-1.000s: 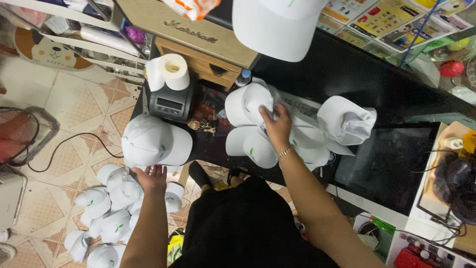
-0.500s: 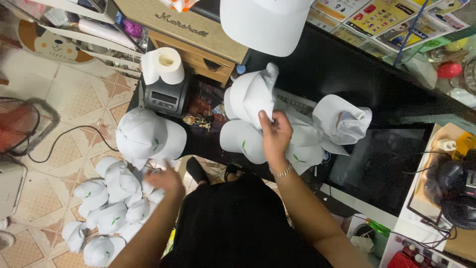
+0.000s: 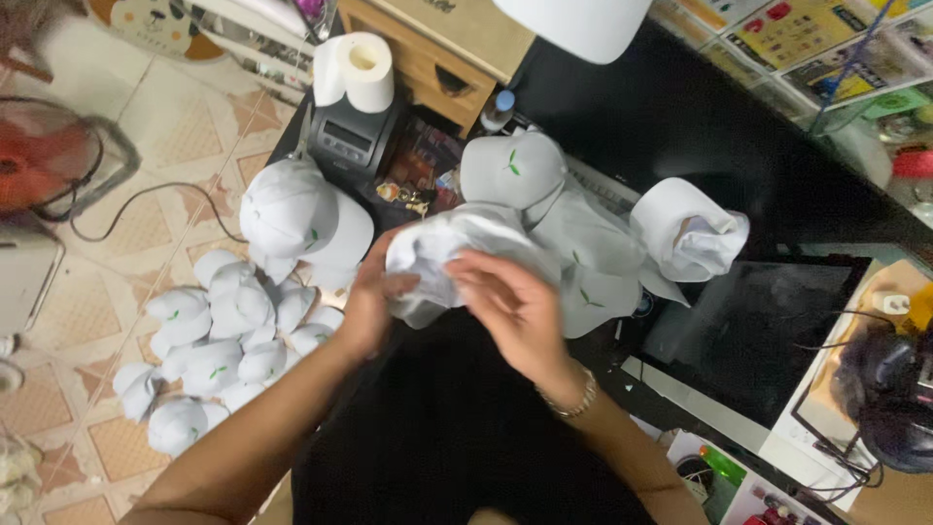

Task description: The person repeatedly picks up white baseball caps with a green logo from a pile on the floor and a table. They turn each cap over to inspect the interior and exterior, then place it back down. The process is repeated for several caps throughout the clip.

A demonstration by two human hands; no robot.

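Black bench runs across the upper right of the view, with tiled floor to the left. Both hands meet above the bench's near edge, over the person's dark lap. Left hand is closed on the left side of a crumpled white cap; right hand grips the same cap from the right, fingers curled over its fabric. Just behind it, more white caps lie stacked on the bench, the top one bearing a small green leaf mark. One cap sits at the bench's left end, beside a small black printer with a paper roll on top. A pile of caps lies on the floor below. A dark screen lies flat at right.
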